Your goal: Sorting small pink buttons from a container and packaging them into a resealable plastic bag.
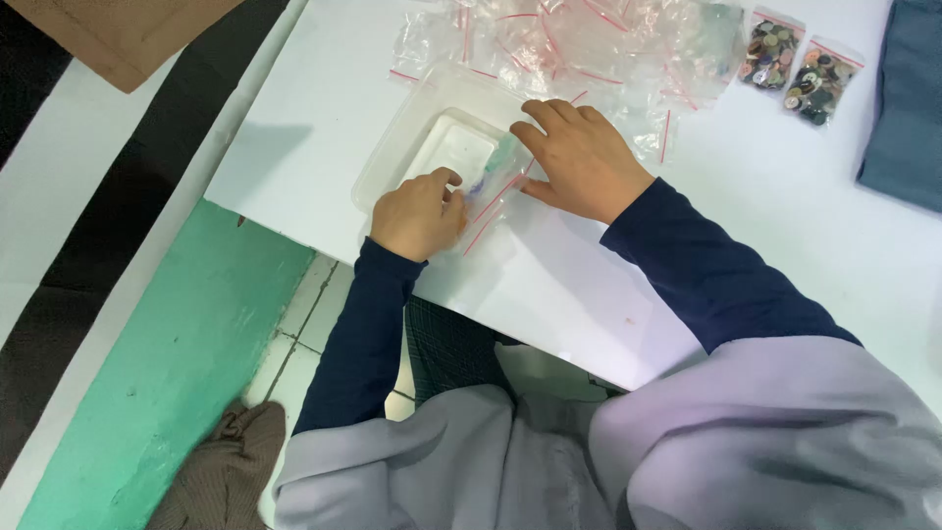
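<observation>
Head view: left hand pinches the red-striped end of a small clear zip bag lying over the rim of the shallow clear tray, right hand flat on it, fingers spread, grasping nothing (looks like sealing or smoothing). Next move likely needs even pressure along the strip. Loose empty bags crowd the tray's far side; two filled button bags sit well apart on the white table.

One head-worn camera looks steeply down (close, slightly tilted) onto the white table.
</observation>
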